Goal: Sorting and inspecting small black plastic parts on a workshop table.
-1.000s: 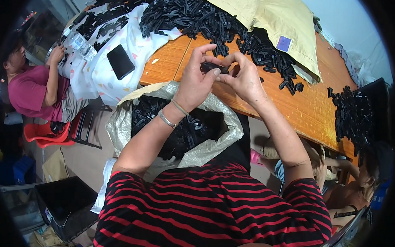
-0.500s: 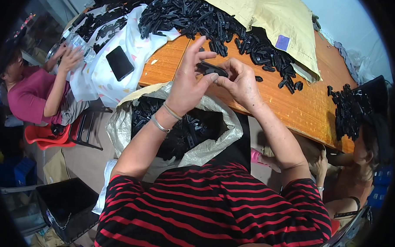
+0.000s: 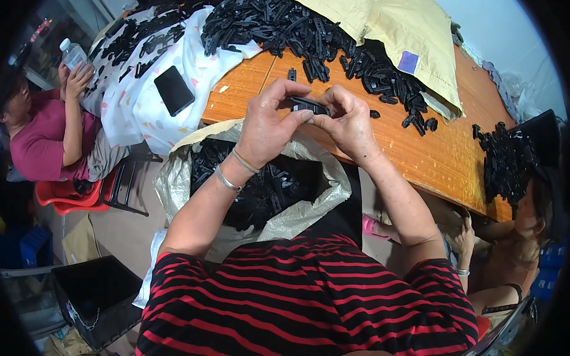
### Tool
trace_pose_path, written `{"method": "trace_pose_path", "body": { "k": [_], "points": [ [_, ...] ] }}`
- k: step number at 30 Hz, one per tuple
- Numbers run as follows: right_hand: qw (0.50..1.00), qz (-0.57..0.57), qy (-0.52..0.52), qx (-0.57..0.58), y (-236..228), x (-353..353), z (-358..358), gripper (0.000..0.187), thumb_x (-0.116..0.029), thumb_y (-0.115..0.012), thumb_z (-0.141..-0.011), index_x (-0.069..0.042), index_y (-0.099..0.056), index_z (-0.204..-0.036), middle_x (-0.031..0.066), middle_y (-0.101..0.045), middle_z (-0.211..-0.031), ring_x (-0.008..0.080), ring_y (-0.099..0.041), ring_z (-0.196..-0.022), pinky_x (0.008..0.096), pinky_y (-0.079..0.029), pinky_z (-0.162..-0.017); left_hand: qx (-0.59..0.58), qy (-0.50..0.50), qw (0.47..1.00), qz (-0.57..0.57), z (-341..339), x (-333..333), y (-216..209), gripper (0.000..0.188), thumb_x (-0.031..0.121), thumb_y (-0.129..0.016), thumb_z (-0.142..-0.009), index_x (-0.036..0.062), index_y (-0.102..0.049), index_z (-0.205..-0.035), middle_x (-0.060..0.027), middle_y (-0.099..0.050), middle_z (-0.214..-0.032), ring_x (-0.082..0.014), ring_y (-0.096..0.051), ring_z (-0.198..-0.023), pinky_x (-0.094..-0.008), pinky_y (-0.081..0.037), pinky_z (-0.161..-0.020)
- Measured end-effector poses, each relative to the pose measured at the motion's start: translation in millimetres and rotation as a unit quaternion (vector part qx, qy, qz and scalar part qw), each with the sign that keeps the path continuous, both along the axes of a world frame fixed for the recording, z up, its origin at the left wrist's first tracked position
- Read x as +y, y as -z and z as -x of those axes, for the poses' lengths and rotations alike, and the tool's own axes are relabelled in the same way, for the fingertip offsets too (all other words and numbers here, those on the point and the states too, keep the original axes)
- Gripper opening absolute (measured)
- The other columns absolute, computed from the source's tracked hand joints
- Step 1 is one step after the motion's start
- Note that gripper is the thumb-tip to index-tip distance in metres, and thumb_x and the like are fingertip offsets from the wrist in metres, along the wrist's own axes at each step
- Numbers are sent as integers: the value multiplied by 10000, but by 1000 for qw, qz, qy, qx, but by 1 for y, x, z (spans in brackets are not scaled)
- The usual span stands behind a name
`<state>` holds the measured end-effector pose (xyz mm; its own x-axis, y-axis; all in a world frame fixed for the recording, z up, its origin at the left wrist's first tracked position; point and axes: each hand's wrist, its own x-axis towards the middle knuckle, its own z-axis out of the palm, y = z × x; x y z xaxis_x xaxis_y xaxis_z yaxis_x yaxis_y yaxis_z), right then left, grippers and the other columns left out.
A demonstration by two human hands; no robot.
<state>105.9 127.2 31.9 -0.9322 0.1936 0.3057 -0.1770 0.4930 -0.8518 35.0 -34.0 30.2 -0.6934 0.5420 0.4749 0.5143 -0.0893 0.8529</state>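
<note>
Between my hands, over the near edge of the wooden table, is a small elongated black plastic part (image 3: 310, 106). My left hand (image 3: 271, 119) pinches its left end with thumb and curled fingers. On its other end the thumb and fingers of my right hand (image 3: 349, 121) are closed. My fingers hide some of the part. Below my wrists an open woven sack (image 3: 327, 205) holds many similar black parts (image 3: 270, 191). Beyond my hands a big heap of black parts (image 3: 273, 24) lies on the table (image 3: 244, 85), with one loose piece (image 3: 374, 114) beside my right hand.
A black phone (image 3: 174, 91) lies on a patterned white sheet (image 3: 129, 120) at left. There a seated person (image 3: 51, 136) holds a clear bottle (image 3: 73, 55). Another person (image 3: 507, 258) sits at right by more black parts (image 3: 504, 158). A yellowish paper sack (image 3: 411, 23) covers the table's back.
My left fingers have come down and curled onto the black part, which has turned slightly. The person at left has raised the bottle and moved it left, upright.
</note>
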Motion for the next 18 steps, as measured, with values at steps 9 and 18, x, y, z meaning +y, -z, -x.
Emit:
{"method": "trace_pose_path", "body": {
  "k": [9,18],
  "points": [
    [993,-38,-108,-31,12,-21,-24,281,-177,-749,-809,-12,-628,-1003,52,-624,-795,97,-589,-699,254,-486,-617,-190,84,963,174,-1,-50,-13,190,36,-689,-821,-21,-646,-997,-12,-645,-890,-67,-584,-817,-194,-459,-725],
    [964,-266,-19,-2,30,51,14,130,-100,-663,-814,-46,-678,-931,116,-645,-871,285,-647,-785,370,-513,-698,-81,50,961,260,17,-66,-8,156,53,-680,-810,-10,-674,-953,-74,-677,-887,-138,-638,-801,-265,-498,-737]
  ]
}}
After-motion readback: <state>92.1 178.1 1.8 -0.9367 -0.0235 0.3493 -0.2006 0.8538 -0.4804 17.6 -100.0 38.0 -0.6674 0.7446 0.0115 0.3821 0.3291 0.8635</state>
